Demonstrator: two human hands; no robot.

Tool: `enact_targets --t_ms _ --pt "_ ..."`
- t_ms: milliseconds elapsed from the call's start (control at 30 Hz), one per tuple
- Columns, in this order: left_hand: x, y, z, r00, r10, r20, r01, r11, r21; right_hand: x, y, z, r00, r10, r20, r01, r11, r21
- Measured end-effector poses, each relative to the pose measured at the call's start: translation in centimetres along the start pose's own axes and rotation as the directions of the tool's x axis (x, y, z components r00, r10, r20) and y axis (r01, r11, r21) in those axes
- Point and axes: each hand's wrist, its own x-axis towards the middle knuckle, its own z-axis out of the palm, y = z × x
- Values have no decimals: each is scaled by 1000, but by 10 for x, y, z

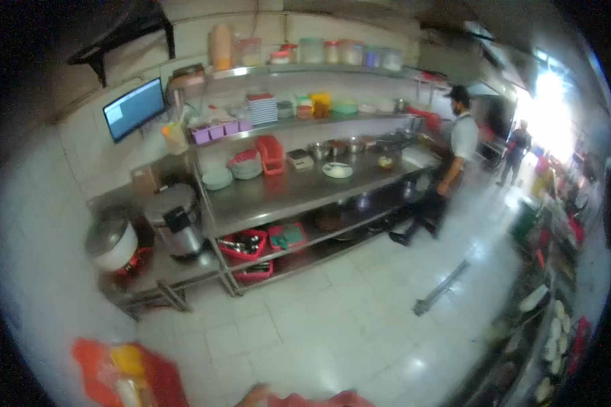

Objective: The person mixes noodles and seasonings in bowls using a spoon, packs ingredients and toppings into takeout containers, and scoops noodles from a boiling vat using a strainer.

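At the bottom edge a small, blurred patch of skin, perhaps part of my left hand (254,393), shows beside some red cloth (319,400). Its fingers cannot be made out, nor whether it grips the cloth. My right hand is out of the picture. To the lower left, an orange-red container (91,366) has a yellow item (127,359) in or on it, both smeared by motion. Across the floor stands a long steel counter (265,203) bearing stacked bowls (246,166), a red bin (270,154) and a white plate (337,170).
A person in a dark cap (463,136) is at the counter's far end; another person (516,152) is near the bright doorway. Large cookers (112,241) occupy the left. A floor drain (441,288) crosses the tiles. Crowded surfaces with white items (557,332) line the right.
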Motion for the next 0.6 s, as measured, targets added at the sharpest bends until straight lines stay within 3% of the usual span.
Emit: enact_targets --t_ms 67,133,167,233,367,433,500,600 --pt "53 20 -34 996 -7 -88 0 997 -79 71 -53 -6 993 -77 89 66 991 118" --pt "52 89 -97 966 241 -90 -255 944 -208 142 -99 -4 978 -144 148 113 974 198" --pt "103 84 -120 915 396 -80 -396 918 16 178 -118 -1 970 -173 169 132 965 227" --pt "171 100 -170 738 672 -54 -576 670 469 243 -145 5 956 -209 205 153 954 257" --pt "251 163 -272 819 572 -42 -515 767 382 356 -187 -37 947 -248 205 207 957 202" --pt "296 187 -313 729 635 -254 -341 659 670 417 -232 -59 948 -258 189 223 957 187" --pt "295 243 -366 778 524 -347 -377 831 408 460 -270 -80 927 -227 297 112 927 357" --pt "281 363 -455 716 494 -493 -405 869 283 528 -288 -115 951 -213 222 82 871 485"
